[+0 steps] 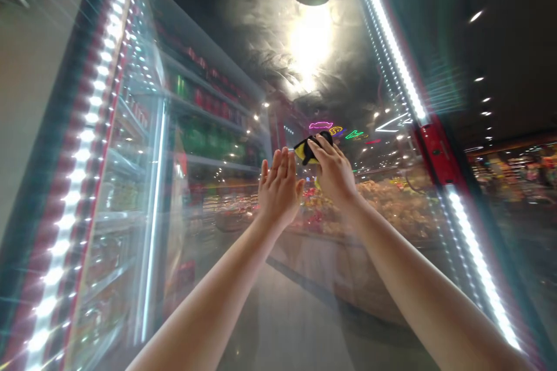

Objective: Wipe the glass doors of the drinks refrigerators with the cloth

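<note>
My left hand (279, 188) lies flat on a large clear glass panel (300, 295), its fingers stretched upward and nothing in it. To its right, my right hand (336, 169) grips a black and yellow cleaning pad (308, 149) and presses it to the glass. The pad's exact kind is hard to make out, since my fingers cover part of it. Only a small gap separates the pad from my left fingertips. Both arms reach up from the bottom of the view.
Bright LED strips run up the left (78, 174) and right (478, 261) frame edges. Shelves with green and red goods (209, 139) show on the left, perhaps partly reflected. A ceiling light (311, 40) glares in the glass. Blurred store displays (517, 177) stand at the right.
</note>
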